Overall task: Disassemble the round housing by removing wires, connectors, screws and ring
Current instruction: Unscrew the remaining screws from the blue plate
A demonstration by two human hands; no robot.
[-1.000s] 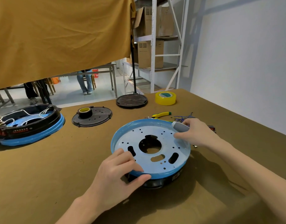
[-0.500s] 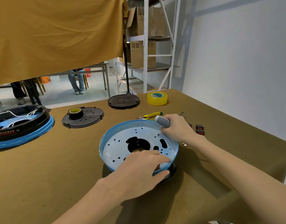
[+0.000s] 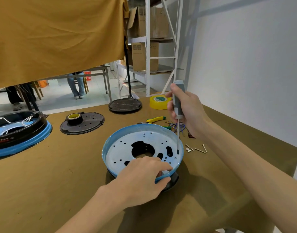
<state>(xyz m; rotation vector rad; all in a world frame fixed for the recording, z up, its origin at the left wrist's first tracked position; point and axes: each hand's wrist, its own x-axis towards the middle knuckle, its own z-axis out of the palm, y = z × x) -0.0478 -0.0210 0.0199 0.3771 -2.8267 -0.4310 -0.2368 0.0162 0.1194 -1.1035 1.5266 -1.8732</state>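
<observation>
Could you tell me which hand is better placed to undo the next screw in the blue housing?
The right hand: it holds the screwdriver upright, tip just above the blue housing plate. The left hand grips the near rim, steadying it.

Right hand (image 3: 189, 111) fisted, raised; left hand (image 3: 144, 177) lowered, fingers seemingly curled, pinching.

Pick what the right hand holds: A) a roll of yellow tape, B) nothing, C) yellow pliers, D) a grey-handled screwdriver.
D: the right hand grips a grey-handled screwdriver upright, its tip down inside the blue round housing.
</observation>
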